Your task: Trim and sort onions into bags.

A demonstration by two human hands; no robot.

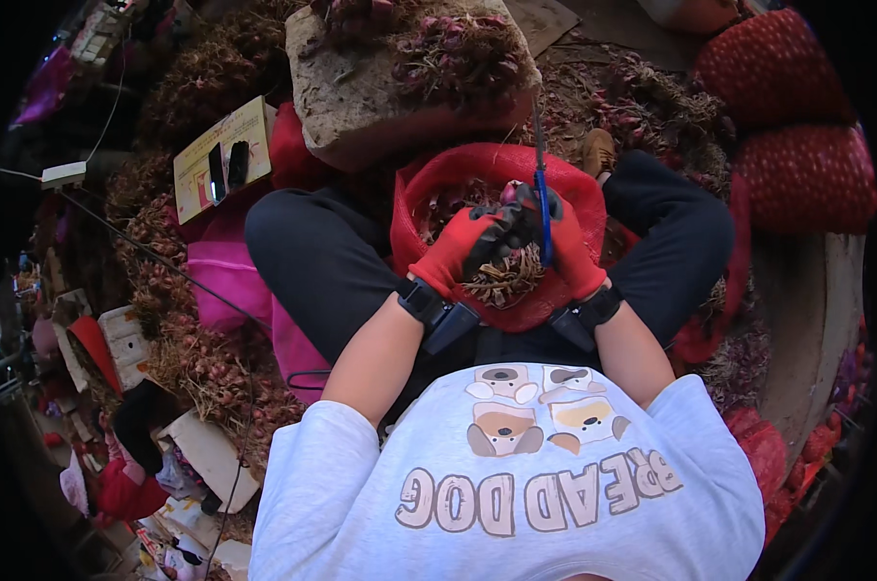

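Note:
My left hand (pixel 464 246), in a red glove with dark palm and fingers, is closed around a bunch of shallots (pixel 509 192). Dry stems and roots (pixel 508 278) hang below the fingers. My right hand (pixel 572 244), gloved the same way, meets the left at the bunch. It grips a tool with a blue handle and a long thin dark blade (pixel 543 198) that points away from me; whether it is scissors or a knife I cannot tell. Both hands are over an open red sack (pixel 411 184) between my legs, with loose shallots and dry skins inside.
Ahead stands a pale worn block (pixel 351 107) topped with shallots (pixel 462 60). Two phone-like dark devices (pixel 227 167) lie on a yellow board at left. Shallot heaps (pixel 211 387) spread leftward. Full red net sacks (pixel 806 179) are stacked at far right. A thin cable (pixel 167 266) crosses on the left.

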